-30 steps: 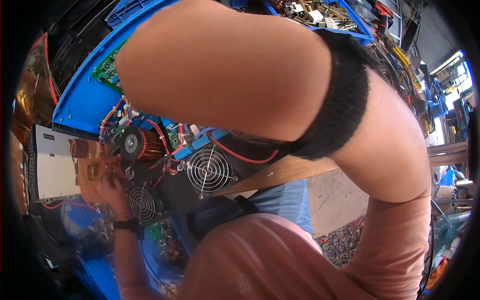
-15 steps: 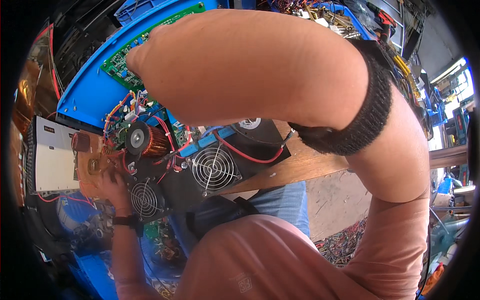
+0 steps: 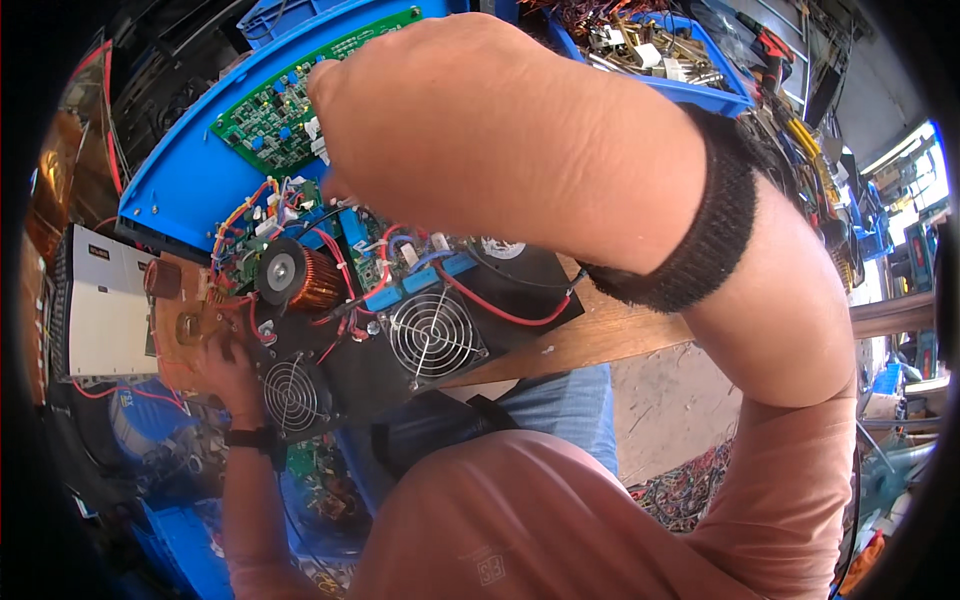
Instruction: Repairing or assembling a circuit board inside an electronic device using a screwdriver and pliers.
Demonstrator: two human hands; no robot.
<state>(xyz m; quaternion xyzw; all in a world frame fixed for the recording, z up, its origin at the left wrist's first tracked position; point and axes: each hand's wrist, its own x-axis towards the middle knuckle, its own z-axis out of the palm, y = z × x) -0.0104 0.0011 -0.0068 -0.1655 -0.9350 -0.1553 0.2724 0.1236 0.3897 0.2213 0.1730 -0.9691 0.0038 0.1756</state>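
Note:
My right hand point(image 3: 430, 110) reaches over a blue panel point(image 3: 165, 190) and a green circuit board point(image 3: 270, 125) on it. Its back hides most of its fingers. Small white parts point(image 3: 317, 140) show beside the fingers; whether it holds them I cannot tell. At the left end of a black chassis point(image 3: 350, 385), my left hand point(image 3: 230, 375) has its fingers bent beside a brown board point(image 3: 180, 345); what they grip is unclear. The chassis carries a copper-wound coil point(image 3: 300, 278), red cables point(image 3: 515, 318), blue blocks point(image 3: 430, 275) and two fan grilles point(image 3: 432, 338).
A cream-coloured box point(image 3: 110, 310) stands at the left. A blue bin point(image 3: 715, 95) of metal pieces is at the far right, beside several hand tools point(image 3: 810, 150). A wooden bench edge point(image 3: 620, 330) runs under the chassis. Tangled wires point(image 3: 690, 480) lie on the floor.
My right hand has shifted a little to the right, uncovering more of the green board and the parts behind the coil. My left hand stays at the chassis end.

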